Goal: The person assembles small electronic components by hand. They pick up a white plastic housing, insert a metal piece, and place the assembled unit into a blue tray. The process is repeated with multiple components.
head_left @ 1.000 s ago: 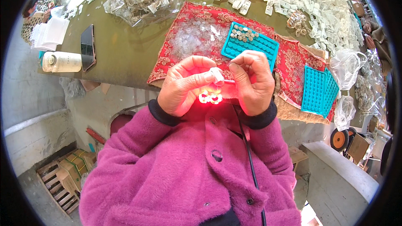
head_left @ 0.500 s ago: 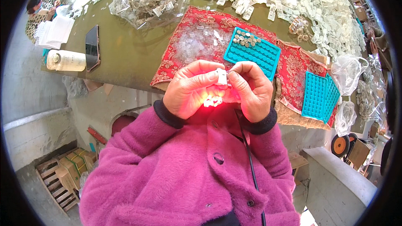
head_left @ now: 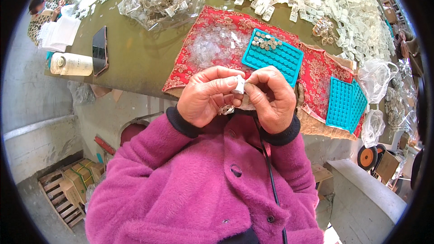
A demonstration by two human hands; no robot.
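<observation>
Between the thumb and fingers of my left hand [head_left: 205,96], a small white plastic battery case [head_left: 239,84] is pinched upright. A clear coiled light piece [head_left: 226,109] hangs below it against my left fingers, unlit. My right hand [head_left: 272,98] is closed in a pinch at the case's right edge; what its fingertips hold, if anything, is too small to make out. Just beyond my hands, a teal tray [head_left: 273,65] with round pockets lies on a red patterned cloth [head_left: 181,70]. Several silver button cells [head_left: 266,40] sit at its far left end. Loose clear plastic bits [head_left: 212,47] lie left of it.
Heaps of white cases [head_left: 343,13] cover the far right. A clear bag of light pieces [head_left: 162,0] stands at the back, with a phone [head_left: 100,51] and bottle [head_left: 71,65] at left. Two teal trays [head_left: 340,104] lie at right. Another person [head_left: 43,16] sits far left.
The red glow of the light piece has gone out. The white case has tilted slightly in my left fingers, and my right fingertips have shifted a little along its edge.
</observation>
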